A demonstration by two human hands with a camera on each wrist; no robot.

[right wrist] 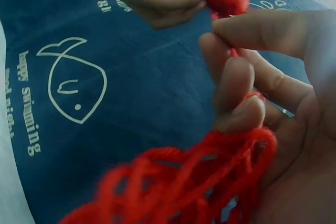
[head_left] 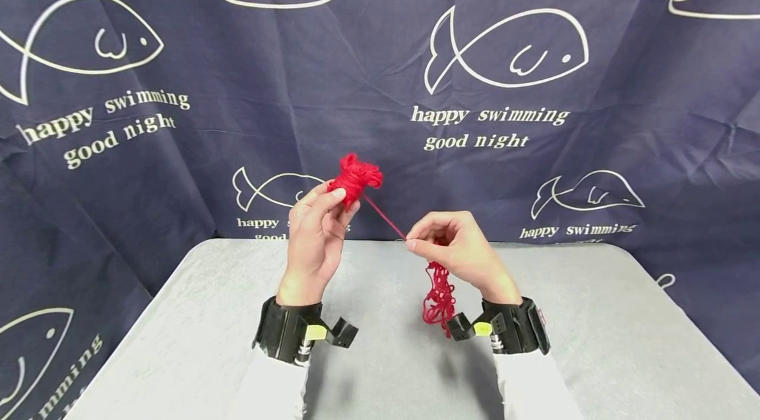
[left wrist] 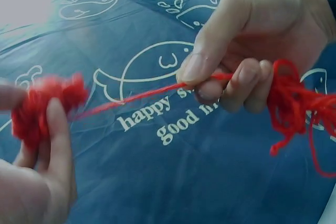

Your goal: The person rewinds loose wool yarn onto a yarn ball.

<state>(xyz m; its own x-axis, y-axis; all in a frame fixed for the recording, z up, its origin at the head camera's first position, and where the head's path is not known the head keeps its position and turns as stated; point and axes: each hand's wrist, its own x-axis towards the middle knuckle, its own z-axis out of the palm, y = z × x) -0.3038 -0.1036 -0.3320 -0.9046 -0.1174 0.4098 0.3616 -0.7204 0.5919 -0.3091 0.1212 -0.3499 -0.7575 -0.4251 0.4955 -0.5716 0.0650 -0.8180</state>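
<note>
- Left hand (head_left: 315, 235): I see its thumb and fingers clamped around the wound bundle of red yarn (head_left: 356, 180), raised above the far part of the table (head_left: 380, 354).
- Right hand (head_left: 463, 245): thumb and forefinger are pinched together on the strand (head_left: 385, 217); in my wrist views, the remaining fingers curl inward.
- Strand: it runs straight between the hands, slanting down from the bundle to the right hand's fingertips.
- Loose yarn (head_left: 439, 298): tangled loops hang below the right hand; I cannot tell whether their lower end touches the tabletop.
- Wrists: each bears a black strap with a camera mount, above a white sleeve.
- Background: a dark blue cloth (head_left: 380, 77) printed with pale fish outlines and lettering.
</note>
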